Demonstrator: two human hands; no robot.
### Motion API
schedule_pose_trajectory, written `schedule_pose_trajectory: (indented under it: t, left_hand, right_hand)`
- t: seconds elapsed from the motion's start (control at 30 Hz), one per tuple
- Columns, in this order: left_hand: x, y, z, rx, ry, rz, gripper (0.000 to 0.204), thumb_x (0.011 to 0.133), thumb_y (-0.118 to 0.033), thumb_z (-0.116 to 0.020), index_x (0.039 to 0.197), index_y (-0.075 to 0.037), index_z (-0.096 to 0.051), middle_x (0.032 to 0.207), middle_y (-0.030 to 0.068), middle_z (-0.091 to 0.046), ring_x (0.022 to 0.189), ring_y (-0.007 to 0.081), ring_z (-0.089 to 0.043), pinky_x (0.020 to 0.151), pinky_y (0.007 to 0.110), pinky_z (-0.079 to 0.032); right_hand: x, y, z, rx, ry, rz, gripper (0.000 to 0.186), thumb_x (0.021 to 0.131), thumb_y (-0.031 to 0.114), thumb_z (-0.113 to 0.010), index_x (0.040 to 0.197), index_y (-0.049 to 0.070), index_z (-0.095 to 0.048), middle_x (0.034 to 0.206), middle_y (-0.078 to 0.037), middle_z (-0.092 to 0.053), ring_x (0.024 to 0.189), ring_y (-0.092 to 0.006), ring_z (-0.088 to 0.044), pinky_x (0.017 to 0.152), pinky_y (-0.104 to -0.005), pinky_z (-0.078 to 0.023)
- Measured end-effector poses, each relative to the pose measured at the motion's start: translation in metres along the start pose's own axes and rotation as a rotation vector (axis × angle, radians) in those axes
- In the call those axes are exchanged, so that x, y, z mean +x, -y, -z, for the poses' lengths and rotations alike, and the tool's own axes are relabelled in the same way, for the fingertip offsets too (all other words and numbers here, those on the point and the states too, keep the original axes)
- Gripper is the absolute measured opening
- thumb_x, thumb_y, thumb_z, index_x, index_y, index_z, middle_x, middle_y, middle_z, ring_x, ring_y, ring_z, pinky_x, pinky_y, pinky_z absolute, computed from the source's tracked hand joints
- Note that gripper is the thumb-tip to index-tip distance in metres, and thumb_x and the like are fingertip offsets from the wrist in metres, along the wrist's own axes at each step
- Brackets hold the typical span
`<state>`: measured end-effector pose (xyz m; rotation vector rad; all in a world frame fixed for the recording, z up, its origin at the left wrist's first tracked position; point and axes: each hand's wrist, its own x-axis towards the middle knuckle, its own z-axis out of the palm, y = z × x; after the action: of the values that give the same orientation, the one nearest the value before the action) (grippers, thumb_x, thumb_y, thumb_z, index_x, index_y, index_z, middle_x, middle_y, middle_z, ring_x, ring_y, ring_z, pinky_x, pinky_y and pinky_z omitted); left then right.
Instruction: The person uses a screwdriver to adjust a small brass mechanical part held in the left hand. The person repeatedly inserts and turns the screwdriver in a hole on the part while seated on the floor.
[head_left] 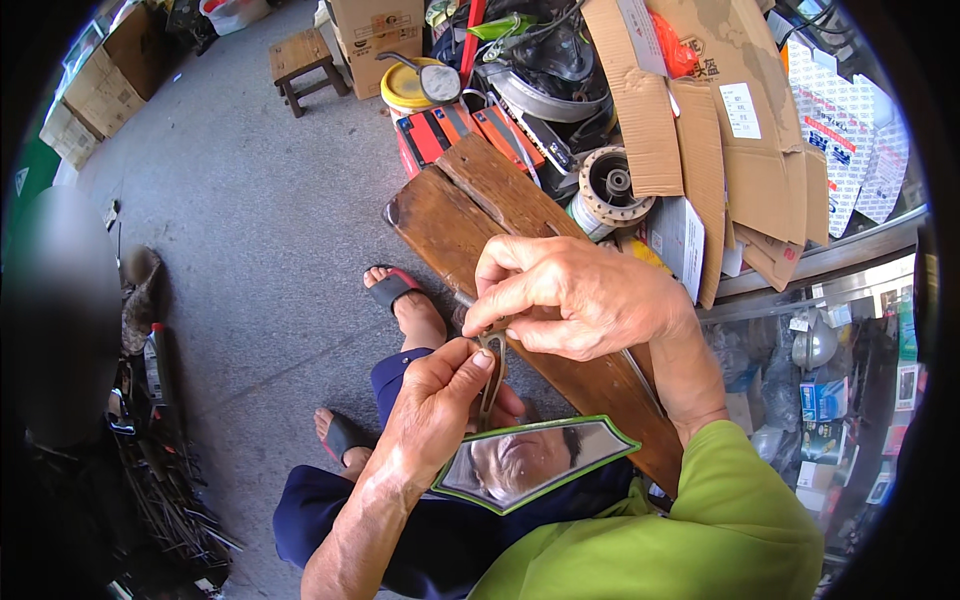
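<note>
A rear-view mirror with an angular glass and a bright green rim lies tilted above my lap. Its slotted, bronze-coloured stem rises away from the glass. My left hand is closed around this stem, thumb on top. Over the stem's far end, my right hand is closed in a pinch, its thumb and forefinger meeting right beside the left fingertips. Whatever small part lies between those right fingers is hidden. Beneath both hands runs a brown wooden bench.
Beyond the bench stand red-and-black boxes, a yellow-lidded bucket with a round mirror on it, and a wheel hub. Flattened cardboard leans at the right, above a glass display case. Tools lie at left; a stool stands farther off.
</note>
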<state>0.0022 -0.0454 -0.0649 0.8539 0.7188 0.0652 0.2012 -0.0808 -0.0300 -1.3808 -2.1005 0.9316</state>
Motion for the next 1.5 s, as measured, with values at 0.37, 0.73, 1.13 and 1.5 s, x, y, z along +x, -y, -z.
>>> schedule_pose_trajectory:
  t: [0.37,0.73,1.13,1.5]
  left_hand:
    - [0.000,0.003,-0.005,-0.072,0.006,-0.118,0.028,0.096,-0.028,-0.050,0.111,-0.004,-0.050,0.070,0.0044,-0.059,0.059,0.0105,-0.058,0.052,0.022,-0.048]
    - [-0.010,-0.001,-0.007,0.159,-0.122,-0.256,0.030,0.095,-0.028,-0.053,0.098,0.001,-0.048,0.064,0.0061,-0.057,0.049,0.0095,-0.054,0.044,0.021,-0.042]
    - [-0.011,0.000,-0.006,0.267,-0.125,-0.333,0.021,0.097,-0.022,-0.049,0.099,-0.002,-0.049,0.064,0.0052,-0.057,0.045,0.0086,-0.053,0.041,0.020,-0.042]
    - [-0.009,0.010,-0.008,0.320,-0.199,-0.466,0.018,0.095,-0.018,-0.052,0.099,-0.001,-0.048,0.067,0.0040,-0.056,0.049,0.0055,-0.051,0.043,0.018,-0.040]
  right_hand:
    - [0.000,0.003,0.000,0.061,0.040,-0.020,0.028,0.077,0.004,-0.064,0.105,0.008,-0.069,0.099,-0.013,-0.057,0.086,-0.0267,-0.061,0.076,-0.0329,-0.049]
    - [0.000,0.007,0.012,0.428,0.043,-0.039,0.026,0.083,0.002,-0.060,0.109,0.003,-0.061,0.098,-0.009,-0.063,0.094,-0.0165,-0.061,0.082,-0.0297,-0.049]
    - [0.003,0.012,-0.006,0.175,-0.156,0.048,0.016,0.076,0.000,-0.060,0.092,0.001,-0.057,0.086,-0.011,-0.064,0.073,-0.0247,-0.063,0.066,-0.0332,-0.048]
    - [0.003,0.025,-0.007,0.334,-0.242,-0.163,0.029,0.078,-0.001,-0.061,0.105,0.001,-0.055,0.096,-0.009,-0.067,0.081,-0.0217,-0.066,0.075,-0.0308,-0.053]
